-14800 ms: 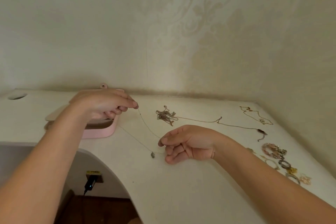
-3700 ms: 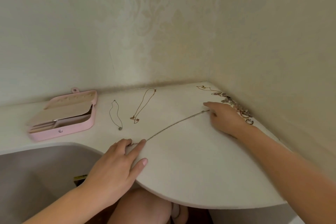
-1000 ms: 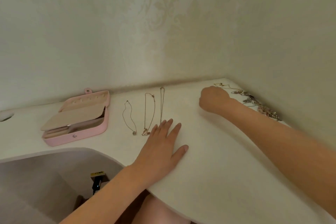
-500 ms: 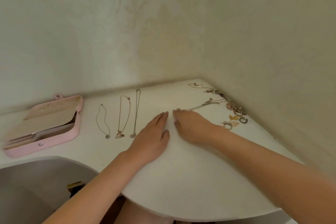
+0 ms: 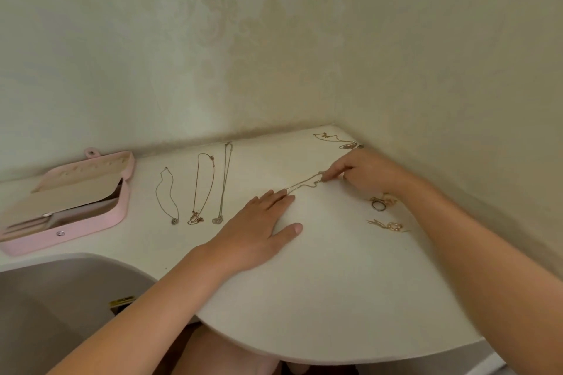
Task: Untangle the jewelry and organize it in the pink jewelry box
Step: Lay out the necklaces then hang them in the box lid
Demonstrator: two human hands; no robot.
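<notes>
Nearest you, the rounded edge of the white table (image 5: 320, 329) curves across the view, with both of your forearms reaching over it. Your left hand (image 5: 259, 231) lies flat, palm down, on the tabletop: the fingers are straight and pressed together, the thumb spread out to the side, and the fingertips rest on the near end of a thin chain (image 5: 304, 184). The chain runs in a loose, slightly wavy line up and to the right to your right hand (image 5: 365, 173), whose thumb and forefinger pinch its far end while the other fingers curl in behind. Just under your right wrist sit a dark ring (image 5: 378, 205) and, nearer you, a pair of gold earrings (image 5: 391, 226) – small and too blurred to tell more. To the left of your left hand three necklaces lie side by side in straight loops, pendants toward you: a short necklace (image 5: 167, 195), a middle necklace (image 5: 203, 189) and a long necklace (image 5: 224, 183). Further left the pink jewelry box (image 5: 118, 216) sits open on the table, its beige insert showing – none of the pieces is in it. In the far corner, by the patterned wall (image 5: 274, 55), a small cluster of gold pieces (image 5: 341, 141) lies behind your right hand.
</notes>
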